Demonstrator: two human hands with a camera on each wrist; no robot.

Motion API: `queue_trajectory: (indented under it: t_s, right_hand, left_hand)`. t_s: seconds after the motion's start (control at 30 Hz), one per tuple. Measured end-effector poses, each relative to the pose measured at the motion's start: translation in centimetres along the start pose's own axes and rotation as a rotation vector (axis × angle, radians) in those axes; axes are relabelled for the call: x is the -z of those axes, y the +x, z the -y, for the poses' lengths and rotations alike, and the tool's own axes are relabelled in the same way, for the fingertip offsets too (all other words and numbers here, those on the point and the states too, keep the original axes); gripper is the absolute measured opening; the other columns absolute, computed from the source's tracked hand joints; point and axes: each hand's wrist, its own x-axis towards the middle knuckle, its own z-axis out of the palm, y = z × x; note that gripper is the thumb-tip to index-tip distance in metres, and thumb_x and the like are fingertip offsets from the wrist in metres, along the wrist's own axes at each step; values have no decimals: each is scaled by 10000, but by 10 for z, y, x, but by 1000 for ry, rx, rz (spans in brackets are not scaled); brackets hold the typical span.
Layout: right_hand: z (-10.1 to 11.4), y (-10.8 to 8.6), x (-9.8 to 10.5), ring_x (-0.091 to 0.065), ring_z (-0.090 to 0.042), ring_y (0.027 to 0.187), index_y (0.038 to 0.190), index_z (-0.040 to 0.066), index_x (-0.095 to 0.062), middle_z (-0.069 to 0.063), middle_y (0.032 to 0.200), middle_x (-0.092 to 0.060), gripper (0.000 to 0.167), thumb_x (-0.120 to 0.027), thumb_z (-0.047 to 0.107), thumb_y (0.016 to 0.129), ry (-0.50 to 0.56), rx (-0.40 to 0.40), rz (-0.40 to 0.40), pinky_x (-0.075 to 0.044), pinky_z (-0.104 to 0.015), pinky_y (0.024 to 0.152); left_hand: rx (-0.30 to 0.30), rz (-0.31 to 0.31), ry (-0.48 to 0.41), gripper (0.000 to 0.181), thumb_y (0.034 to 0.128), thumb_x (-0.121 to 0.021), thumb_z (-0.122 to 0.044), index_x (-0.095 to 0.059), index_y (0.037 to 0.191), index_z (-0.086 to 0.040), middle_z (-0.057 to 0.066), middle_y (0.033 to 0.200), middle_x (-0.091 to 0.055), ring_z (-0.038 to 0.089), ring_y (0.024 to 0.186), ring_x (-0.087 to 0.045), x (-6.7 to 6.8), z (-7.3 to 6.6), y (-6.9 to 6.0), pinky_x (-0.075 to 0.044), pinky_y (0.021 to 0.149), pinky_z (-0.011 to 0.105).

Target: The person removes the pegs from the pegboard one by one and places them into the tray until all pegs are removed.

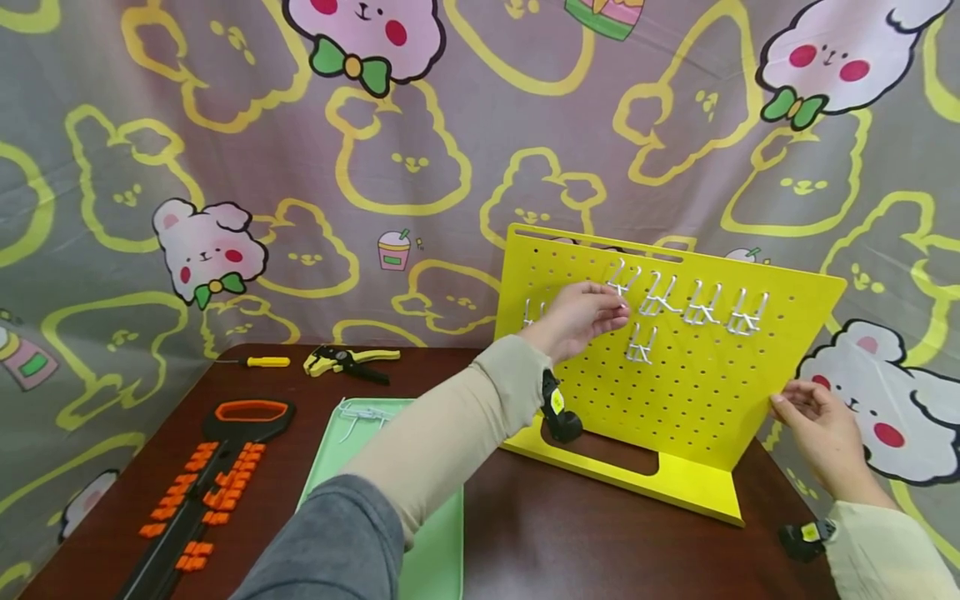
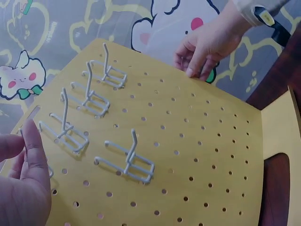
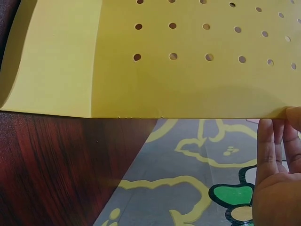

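Note:
A yellow pegboard stands upright on its base, with several white wire hooks fitted along its upper part. My left hand is at the leftmost hook of the upper row, pinching it between thumb and fingers; the hand hides much of this hook in the left wrist view. Below that row sits a single hook. Another hook, farther left, is partly behind my left hand. My right hand grips the board's right edge, thumb in front and fingers behind.
A green tray holding a few white wire hooks lies left of the board, partly under my left arm. Farther left are a black rack with orange clips, a yellow-handled screwdriver and wire strippers. A patterned curtain hangs behind.

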Motion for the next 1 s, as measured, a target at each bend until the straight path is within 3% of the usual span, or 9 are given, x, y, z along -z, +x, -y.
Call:
queue_trajectory:
  t_s: [0.17,0.33,0.57,0.8,1.0]
  right_hand:
    - [1,1,-1,-535,125,733,1255,-105,-473,143,918,-540,352,-599,159,1059,-18,0,-1,-507,-65,632]
    - [-1,1,-2,-537,132,740,1268,-113,-465,184,902,-531,360,-604,143,1056,-5,16,6,-508,-63,637]
    - [-4,2,-1,-539,140,744,1247,-109,-463,234,882,-519,352,-612,143,1051,23,21,-2,-510,-60,647]
    - [-2,1,-3,-548,140,734,1243,-100,-464,234,886,-518,349,-599,164,1060,11,22,7,-509,-60,645]
    - [-2,2,-1,-536,152,727,1211,-91,-476,285,857,-509,313,-601,151,1057,23,9,-1,-498,-53,635]
  left_hand:
    - [-11,20,32,102,1025,-599,34,-583,978,-56,133,948,-664,194,747,-678,15,-4,-13,-601,646,244]
    - [-25,8,74,113,1032,-581,42,-542,1025,-64,137,969,-637,203,772,-683,44,-9,-23,-616,687,267]
    - [10,-124,108,88,1027,-617,0,-568,1095,-31,135,1026,-636,216,854,-697,93,-6,-29,-621,732,269]
    - [13,-209,147,249,1029,-600,20,-575,1271,76,227,1210,-617,215,860,-716,146,-5,-45,-624,761,279]
    - [-6,-270,171,191,1034,-581,33,-594,1216,91,185,1083,-646,183,801,-704,181,-6,-59,-615,728,243]
